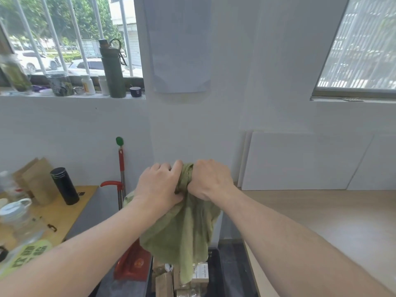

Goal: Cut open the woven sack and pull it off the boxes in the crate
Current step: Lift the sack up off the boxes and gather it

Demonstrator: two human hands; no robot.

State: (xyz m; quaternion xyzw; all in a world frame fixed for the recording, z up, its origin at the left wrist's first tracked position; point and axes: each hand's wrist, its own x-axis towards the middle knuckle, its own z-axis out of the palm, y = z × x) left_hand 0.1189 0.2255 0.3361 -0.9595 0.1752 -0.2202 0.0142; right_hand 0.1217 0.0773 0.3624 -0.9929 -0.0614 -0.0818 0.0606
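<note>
At the bottom edge, brown and white cardboard boxes (pixel 188 279) sit in a dark plastic crate (pixel 227 273), uncovered below the hanging hem of the olive-green woven sack (pixel 184 230). The sack is lifted above them, its top bunched between both fists: the left hand (pixel 159 183) and right hand (pixel 209 180) have fingers closed tightly around the gathered fabric, side by side. Behind stands a white wall (pixel 214 114).

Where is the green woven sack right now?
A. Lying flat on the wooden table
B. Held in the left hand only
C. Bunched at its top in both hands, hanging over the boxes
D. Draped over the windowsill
C: the left hand and right hand both grip the gathered top of the green woven sack, whose lower edge hangs over the boxes.
</note>
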